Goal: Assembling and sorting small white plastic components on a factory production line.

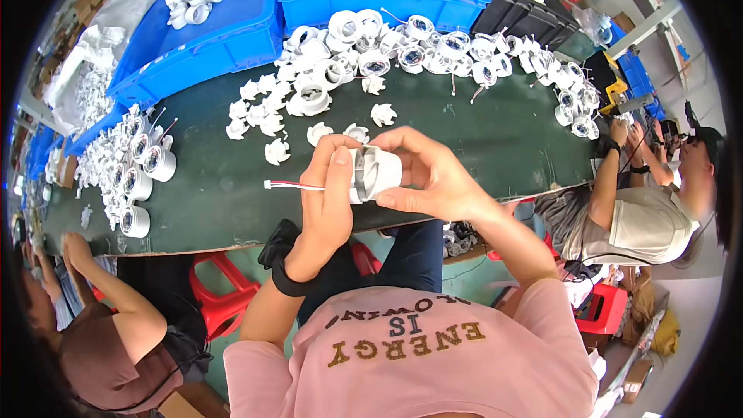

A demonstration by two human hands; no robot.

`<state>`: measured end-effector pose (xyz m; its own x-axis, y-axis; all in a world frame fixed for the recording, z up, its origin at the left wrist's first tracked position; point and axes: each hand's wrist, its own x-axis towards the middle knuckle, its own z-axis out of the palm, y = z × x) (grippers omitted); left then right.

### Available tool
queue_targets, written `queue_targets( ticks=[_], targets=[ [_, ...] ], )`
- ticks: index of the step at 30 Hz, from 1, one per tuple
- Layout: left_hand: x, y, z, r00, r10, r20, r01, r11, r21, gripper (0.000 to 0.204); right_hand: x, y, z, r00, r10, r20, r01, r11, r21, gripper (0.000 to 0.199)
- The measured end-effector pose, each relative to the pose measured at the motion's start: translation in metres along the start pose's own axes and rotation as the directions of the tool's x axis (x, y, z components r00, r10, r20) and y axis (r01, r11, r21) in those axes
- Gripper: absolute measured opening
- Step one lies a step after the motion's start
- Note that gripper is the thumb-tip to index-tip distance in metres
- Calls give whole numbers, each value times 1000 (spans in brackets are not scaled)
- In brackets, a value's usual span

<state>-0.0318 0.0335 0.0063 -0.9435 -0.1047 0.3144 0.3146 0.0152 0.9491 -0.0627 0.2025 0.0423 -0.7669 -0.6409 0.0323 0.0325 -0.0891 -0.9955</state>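
Observation:
Over the table's near edge, my left hand (328, 190) and my right hand (441, 176) close round a white cylindrical housing (382, 173). A grey band shows where its two parts meet, under my left fingers. My right thumb and fingers grip the wider white end. From the left side a thin cable with red and white wires (298, 185) sticks out, ending in a small white plug. Just beyond my hands lie small white finned parts (277, 152) and several loose white rings (309, 99).
White round lamp-like units with shiny faces (453, 45) line the far side of the green table (209, 178), with more piled at left (138, 184). Blue trays (379, 1) and a black crate (518, 8) hold white parts. Co-workers sit at left (116, 325) and right (646, 209).

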Motion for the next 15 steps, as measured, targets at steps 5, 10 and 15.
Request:
queue_targets(
  ticks=[5, 10, 15],
  targets=[
    [0, 21, 4, 973, -231, 4, 230, 966, -121, 35, -14, -12, 1, 908, -417, 25, 331, 680, -654, 52],
    [-8, 21, 9, 956, -293, 24, 294, 946, -137, 33, -23, -4, 12, 901, -433, 22, 331, 654, -680, 49],
    [-10, 22, 9, 991, -130, 15, 130, 991, -34, 28, -28, -3, 20, 965, -222, -137, 186, 954, -235, 52]
  ],
)
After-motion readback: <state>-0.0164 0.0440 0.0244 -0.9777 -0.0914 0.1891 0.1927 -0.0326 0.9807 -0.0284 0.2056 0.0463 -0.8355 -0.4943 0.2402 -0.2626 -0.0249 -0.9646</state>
